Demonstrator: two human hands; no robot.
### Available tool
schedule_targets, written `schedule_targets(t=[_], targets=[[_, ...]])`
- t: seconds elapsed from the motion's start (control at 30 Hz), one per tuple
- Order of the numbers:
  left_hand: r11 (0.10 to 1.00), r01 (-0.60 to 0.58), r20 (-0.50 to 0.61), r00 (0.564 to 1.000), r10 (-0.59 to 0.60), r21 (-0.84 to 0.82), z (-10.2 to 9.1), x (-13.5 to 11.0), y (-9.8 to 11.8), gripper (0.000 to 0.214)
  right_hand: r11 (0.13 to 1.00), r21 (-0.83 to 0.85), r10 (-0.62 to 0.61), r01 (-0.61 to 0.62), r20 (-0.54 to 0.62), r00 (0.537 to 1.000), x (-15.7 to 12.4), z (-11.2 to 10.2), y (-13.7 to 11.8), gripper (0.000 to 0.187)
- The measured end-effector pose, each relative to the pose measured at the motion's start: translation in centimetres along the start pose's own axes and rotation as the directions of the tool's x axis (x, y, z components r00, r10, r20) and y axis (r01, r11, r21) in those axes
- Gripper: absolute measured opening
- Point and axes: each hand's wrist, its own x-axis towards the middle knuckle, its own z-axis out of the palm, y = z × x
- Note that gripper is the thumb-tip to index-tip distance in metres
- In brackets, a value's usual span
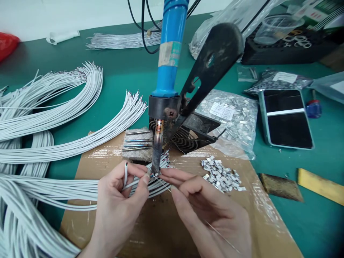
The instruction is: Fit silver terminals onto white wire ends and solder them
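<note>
A blue-handled soldering iron (170, 79) hangs tip-down in a black bracket (209, 64), its tip (157, 154) between my two hands. My left hand (118, 204) is closed on a white cable (125, 175) and pinches its end, with a small part, right beside the tip. Thin solder wire (222, 238) runs through my right hand (212, 211), which is closed on it, and its end reaches the tip. The exact joint under the tip is too small to make out. Below my fingers lie more white cables (72, 190).
Small metal connectors (221, 175) are heaped on the cardboard (150, 229) at right. Behind the iron stand a small fan (188, 138) and a pad with metal rods (138, 143). Cable bundles (53, 118) fill the left. A phone (287, 118) and sponges (282, 187) lie right.
</note>
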Motion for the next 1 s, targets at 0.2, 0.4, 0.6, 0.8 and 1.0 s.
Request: schedule_targets(t=[0.2,0.4,0.6,0.8,1.0], targets=[[1.000,-0.001,0.003,1.000,0.001,0.020,-0.1,0.0,-0.1,0.019,0.999,0.041,0.015,-0.014,-0.029,0.999,-0.1,0.4,0.0,0.021],[1.000,-0.013,0.000,1.000,0.013,0.022,-0.1,0.0,0.1,0.018,0.999,-0.007,-0.031,0.031,0.022,0.999,0.3,-0.3,0.3,0.020],[1.000,-0.017,-0.010,1.000,0.017,0.027,0.0,0.1,0.2,0.017,0.992,-0.061,-0.104,0.110,0.094,0.990,0.5,-0.8,0.6,0.020],[1.000,-0.006,-0.010,1.000,0.006,0.025,0.0,0.1,0.1,0.016,0.997,-0.027,-0.065,0.066,0.057,0.996,0.3,-0.4,0.4,0.019],[1.000,-0.006,0.020,1.000,0.005,0.030,0.0,0.2,0.0,0.017,1.000,0.008,-0.011,0.011,-0.014,1.000,0.2,0.0,0.3,0.019]])
